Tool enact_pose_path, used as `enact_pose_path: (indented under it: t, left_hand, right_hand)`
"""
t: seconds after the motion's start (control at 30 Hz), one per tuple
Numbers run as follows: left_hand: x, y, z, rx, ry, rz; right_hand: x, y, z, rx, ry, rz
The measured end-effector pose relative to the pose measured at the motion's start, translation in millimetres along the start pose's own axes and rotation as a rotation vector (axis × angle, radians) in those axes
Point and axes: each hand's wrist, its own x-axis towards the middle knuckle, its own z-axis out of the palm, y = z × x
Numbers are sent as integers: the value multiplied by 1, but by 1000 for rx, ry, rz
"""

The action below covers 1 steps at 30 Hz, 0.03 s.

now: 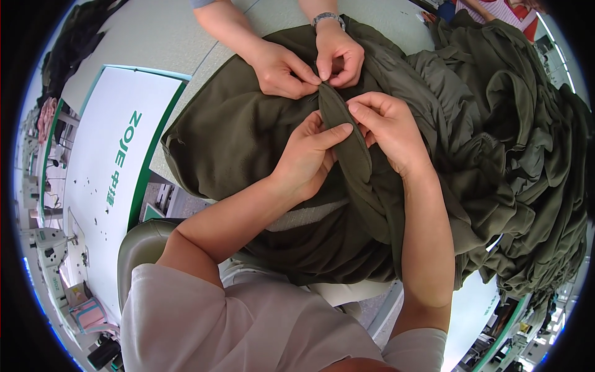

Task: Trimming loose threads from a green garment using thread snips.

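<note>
A dark olive garment (238,127) lies spread before me, and a narrow folded strip (347,133) of it stands up between my hands. My left hand (310,152) pinches the strip's left side, thumb on top. On the strip's right edge, my right hand (387,130) closes with thumb and forefinger. Across from me, a co-worker's two hands (282,68) pinch the far tip of the same strip. That person wears a wristwatch (328,20). Whatever fine detail sits between the co-worker's fingertips is too small to make out.
A large heap of olive garments (508,136) fills the right side. To the left is a white sewing-machine table (93,161) with a green edge, scattered with dark specks. A sewing machine (52,245) stands at the far left. A dark chair back (139,248) is beside my left arm.
</note>
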Motion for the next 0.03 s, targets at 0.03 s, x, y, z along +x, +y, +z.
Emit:
enact_pose_path:
  t: [0.03]
  left_hand:
    - [0,0,0,-1,3,3]
  right_hand:
    - [0,0,0,-2,0,2]
